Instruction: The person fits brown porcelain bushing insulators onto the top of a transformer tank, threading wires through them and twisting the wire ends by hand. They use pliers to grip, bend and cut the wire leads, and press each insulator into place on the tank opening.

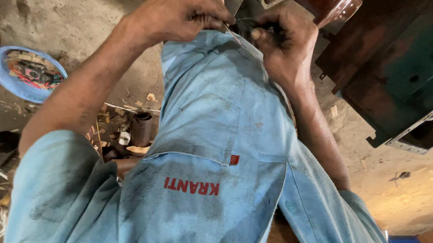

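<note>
We pinch a thin wire [234, 36] with both hands [185, 7] [281, 40] above a dusty, littered concrete floor [66, 20]; a blue bowl [4, 75] sits nearby.

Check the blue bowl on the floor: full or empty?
Not empty. The blue bowl holds a heap of small scraps and parts, some red. How deep the heap goes cannot be told.

Both hands meet at the top, left hand [186, 6] beside right hand [283, 43], a wire [232, 35] between them, machine [410, 67] to their right, bowl [20, 71] of scraps on the floor [66, 20] far left.
</note>
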Demonstrator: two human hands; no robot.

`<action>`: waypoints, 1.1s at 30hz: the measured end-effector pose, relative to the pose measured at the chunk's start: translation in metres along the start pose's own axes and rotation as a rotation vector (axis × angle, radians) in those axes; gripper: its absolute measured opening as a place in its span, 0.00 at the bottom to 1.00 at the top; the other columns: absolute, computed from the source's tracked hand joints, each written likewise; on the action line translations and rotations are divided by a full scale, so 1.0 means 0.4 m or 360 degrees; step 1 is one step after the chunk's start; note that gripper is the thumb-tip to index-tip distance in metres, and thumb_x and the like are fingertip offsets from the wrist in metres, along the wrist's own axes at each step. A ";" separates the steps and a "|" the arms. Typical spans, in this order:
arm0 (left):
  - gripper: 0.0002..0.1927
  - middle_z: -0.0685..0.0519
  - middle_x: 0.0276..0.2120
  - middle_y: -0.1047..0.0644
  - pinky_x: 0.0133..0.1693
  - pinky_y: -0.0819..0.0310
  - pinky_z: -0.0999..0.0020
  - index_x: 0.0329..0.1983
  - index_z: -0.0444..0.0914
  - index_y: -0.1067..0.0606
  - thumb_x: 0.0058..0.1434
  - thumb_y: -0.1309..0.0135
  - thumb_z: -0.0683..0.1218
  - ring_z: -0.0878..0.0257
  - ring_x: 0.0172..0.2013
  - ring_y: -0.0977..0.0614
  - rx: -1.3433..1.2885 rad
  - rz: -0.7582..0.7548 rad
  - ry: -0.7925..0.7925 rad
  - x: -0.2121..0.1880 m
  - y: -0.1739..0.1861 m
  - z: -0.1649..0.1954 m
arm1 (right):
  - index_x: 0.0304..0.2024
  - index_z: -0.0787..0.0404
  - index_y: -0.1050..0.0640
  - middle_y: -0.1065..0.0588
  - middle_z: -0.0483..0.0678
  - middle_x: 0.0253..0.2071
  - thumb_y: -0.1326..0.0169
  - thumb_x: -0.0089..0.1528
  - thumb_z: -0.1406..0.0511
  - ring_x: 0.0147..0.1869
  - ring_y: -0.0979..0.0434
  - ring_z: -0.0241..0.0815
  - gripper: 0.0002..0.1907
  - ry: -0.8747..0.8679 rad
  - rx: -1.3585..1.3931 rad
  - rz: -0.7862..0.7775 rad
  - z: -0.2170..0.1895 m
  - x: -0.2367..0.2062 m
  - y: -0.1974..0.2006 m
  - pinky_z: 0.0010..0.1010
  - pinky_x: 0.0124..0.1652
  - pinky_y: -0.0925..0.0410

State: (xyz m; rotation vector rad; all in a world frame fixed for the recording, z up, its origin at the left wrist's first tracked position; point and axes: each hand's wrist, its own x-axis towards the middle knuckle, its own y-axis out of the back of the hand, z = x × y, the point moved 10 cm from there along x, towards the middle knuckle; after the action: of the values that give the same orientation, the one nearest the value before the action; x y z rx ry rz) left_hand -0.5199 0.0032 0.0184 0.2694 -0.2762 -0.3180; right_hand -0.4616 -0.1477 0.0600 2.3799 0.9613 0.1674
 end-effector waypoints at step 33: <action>0.16 0.53 0.27 0.29 0.29 0.34 0.67 0.36 0.34 0.35 0.53 0.60 0.23 0.66 0.28 0.25 -0.0430 0.0016 0.0404 0.022 -0.058 -0.047 | 0.35 0.65 0.23 0.25 0.50 0.37 0.43 0.52 0.82 0.41 0.21 0.49 0.12 0.0649 -0.0115 -0.0059 -0.103 -0.029 0.013 0.38 0.37 0.29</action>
State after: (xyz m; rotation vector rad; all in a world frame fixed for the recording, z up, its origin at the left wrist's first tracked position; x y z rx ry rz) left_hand -0.5123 -0.0172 -0.0042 0.0405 0.0166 -0.3038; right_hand -0.4801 -0.1398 0.0983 2.3033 1.1579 0.6818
